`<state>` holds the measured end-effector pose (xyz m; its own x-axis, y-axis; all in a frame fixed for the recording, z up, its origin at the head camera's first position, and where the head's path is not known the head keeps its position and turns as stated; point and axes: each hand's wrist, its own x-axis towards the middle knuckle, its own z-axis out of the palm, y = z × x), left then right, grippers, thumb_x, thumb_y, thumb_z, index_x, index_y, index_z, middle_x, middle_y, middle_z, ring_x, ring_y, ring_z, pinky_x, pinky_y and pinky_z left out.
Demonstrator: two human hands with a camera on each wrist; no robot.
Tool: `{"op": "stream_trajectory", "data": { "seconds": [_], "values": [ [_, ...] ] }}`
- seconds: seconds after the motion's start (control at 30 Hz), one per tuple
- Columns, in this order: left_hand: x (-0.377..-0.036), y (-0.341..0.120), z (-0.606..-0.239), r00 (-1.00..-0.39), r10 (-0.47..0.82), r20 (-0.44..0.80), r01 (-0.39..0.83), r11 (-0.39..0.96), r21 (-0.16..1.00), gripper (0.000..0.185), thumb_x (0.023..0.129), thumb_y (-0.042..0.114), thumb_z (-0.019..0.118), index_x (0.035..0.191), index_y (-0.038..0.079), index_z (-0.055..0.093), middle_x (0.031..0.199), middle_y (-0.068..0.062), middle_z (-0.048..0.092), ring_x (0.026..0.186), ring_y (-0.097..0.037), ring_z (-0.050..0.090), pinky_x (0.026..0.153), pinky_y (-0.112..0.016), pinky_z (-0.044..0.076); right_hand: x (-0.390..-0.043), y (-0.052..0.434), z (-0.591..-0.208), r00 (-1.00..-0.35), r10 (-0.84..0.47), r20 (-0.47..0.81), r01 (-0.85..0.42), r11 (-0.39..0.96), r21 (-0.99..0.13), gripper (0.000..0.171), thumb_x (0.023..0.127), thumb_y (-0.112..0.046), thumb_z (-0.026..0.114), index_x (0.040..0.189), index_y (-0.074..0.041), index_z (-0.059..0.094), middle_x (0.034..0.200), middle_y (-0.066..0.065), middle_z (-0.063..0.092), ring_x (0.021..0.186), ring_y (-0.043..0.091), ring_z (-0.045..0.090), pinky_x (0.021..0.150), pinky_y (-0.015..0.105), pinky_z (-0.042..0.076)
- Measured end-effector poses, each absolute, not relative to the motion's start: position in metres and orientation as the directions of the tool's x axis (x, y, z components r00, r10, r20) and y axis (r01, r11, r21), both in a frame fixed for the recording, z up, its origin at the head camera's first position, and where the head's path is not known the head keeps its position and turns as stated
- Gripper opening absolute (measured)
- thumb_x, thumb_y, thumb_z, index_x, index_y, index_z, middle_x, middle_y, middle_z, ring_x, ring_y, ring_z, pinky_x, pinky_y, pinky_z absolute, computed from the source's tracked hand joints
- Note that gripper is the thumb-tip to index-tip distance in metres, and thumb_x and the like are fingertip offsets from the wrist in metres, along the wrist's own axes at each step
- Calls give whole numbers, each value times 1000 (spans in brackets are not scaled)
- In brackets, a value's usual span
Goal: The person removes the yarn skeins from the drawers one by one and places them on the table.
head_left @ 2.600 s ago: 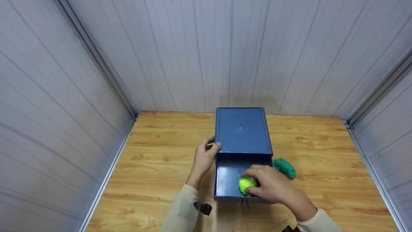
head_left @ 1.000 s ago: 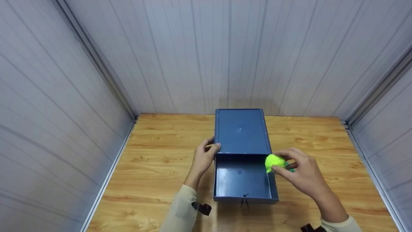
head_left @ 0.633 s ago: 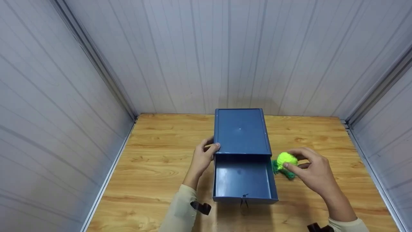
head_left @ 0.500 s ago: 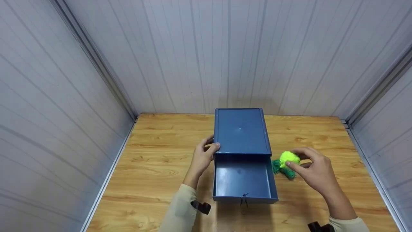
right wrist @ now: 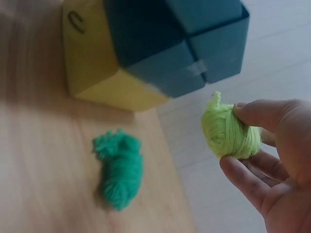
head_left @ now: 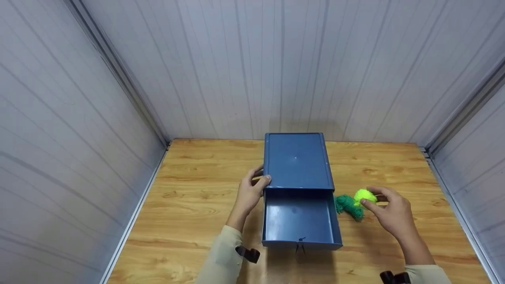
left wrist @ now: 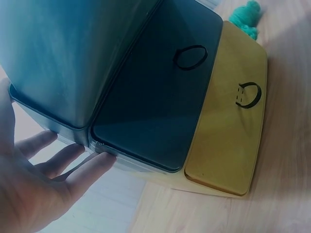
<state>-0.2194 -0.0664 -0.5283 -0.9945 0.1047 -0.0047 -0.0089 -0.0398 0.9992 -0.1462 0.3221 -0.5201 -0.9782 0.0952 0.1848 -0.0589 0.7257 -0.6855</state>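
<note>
My right hand (head_left: 394, 213) pinches a small neon-yellow ball of yarn (right wrist: 228, 131) between thumb and fingers, to the right of the drawer unit. A green bundle of yarn (head_left: 349, 207) lies on the table beside the unit, just left of the yellow one in the head view. The blue drawer unit (head_left: 298, 157) has its top drawer (head_left: 298, 221) pulled out toward me, with bare floor inside. At the unit's left front corner rests my left hand (head_left: 250, 193), thumb over the top edge. Its fingers (left wrist: 92, 170) reach fairly straight against the side wall.
Below the pulled-out drawer are a closed dark blue drawer (left wrist: 150, 97) and a closed yellow drawer (left wrist: 228, 131), each with a black loop pull. The unit stands on a wood-patterned table (head_left: 189, 213). Pale panel walls (head_left: 221, 71) enclose it at the back and sides.
My right hand has lifted the yellow yarn out of the drawer and carried it right, past the green yarn. The left hand has stayed at the unit's corner.
</note>
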Motion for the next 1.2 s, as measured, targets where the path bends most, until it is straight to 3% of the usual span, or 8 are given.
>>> {"op": "stream_trajectory", "data": {
  "seconds": [0.17,0.37,1.2],
  "values": [
    [-220,-66,-530,-994,107,4,-2,-52,999,56,99,28,66,150,10,51,141,-18,56,124,-31,60,91,-42,59,-149,334,-536,-979,128,156,-15,725,-688,50,95,-33,75,134,-3,65,126,22,67,110,41,67,82,44,60],
    [-217,-66,-534,-995,99,-18,-22,-46,999,57,99,28,66,151,9,50,143,-19,55,124,-32,59,93,-42,58,-150,346,-558,-977,188,96,69,714,-697,51,94,-32,76,135,-4,64,128,24,67,111,43,67,75,42,60],
    [-218,-60,-532,-997,75,7,4,-33,999,54,99,26,65,149,11,53,141,-16,58,124,-31,61,90,-41,59,-163,362,-619,-949,314,-15,230,660,-715,47,99,-11,68,140,8,54,136,35,57,120,51,60,96,57,53]
  ]
}}
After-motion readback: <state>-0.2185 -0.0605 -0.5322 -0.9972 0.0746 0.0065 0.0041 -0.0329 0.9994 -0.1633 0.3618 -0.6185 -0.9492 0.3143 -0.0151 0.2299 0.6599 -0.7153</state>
